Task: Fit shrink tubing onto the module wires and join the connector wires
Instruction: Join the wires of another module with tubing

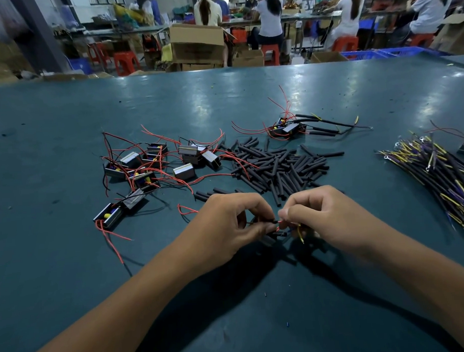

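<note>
My left hand [228, 223] pinches a black shrink tube and a red module wire [277, 222] just above the table. My right hand [316, 215] pinches the other end of that red wire together with a yellow and blue connector wire [299, 230]. The module under my hands is mostly hidden. A heap of black shrink tubing pieces [278, 166] lies just beyond my hands. Several small modules with red wires [151, 168] lie scattered to the left. One module [287, 127] with tubing fitted on its wires lies further back.
A bundle of connector wires [441, 168] with yellow and purple ends lies at the right. The teal table [70, 260] stretches wide on all sides. Beyond its far edge are cardboard boxes [197, 42], red stools and seated people at other benches.
</note>
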`<state>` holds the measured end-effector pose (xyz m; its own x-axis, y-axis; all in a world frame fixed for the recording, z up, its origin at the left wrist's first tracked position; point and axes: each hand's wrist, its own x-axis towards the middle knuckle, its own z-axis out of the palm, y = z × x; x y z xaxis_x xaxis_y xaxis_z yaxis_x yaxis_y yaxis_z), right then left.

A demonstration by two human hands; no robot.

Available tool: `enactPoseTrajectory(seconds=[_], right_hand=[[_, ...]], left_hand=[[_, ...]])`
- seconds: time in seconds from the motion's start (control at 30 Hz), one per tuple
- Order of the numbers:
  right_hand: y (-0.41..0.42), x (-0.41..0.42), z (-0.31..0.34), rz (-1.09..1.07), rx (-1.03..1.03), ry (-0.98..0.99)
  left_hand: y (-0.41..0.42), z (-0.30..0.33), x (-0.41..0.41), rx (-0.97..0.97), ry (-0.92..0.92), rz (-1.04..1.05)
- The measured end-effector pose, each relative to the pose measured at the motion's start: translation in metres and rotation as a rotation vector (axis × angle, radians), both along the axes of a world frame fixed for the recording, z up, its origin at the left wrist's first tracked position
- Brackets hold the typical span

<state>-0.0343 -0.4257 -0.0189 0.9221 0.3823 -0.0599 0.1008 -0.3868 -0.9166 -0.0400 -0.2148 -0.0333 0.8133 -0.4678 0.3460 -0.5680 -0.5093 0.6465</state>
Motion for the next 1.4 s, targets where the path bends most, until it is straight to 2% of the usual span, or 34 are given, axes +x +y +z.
enactPoseTrajectory(seconds=[0.27, 0.53, 0.97, 1.23, 1.4], right_hand=[[0.005, -0.001, -0.007, -0.030, -0.058, -0.123], [0.003, -0.001, -0.003, -0.019, -0.023, -0.020], [0.005, -0.002, -0.005, -0.037, -0.070, -0.059], [-0.003, 0.002, 0.002, 0.098, -0.097, 0.041], [-0.009, 0.005, 0.005, 0.155, -0.033, 0.075]], left_hand=[[-0.001, -0.002, 0.001, -0.072, 0.111, 0.022], [0.000, -0.002, 0.002, -0.053, 0.131, -0.017], [-0.002, -0.004, 0.001, -0.080, 0.149, 0.004], [-0.001, -0.003, 0.002, -0.077, 0.170, 0.013], [0.001, -0.004, 0.003, -0.089, 0.172, 0.002]])
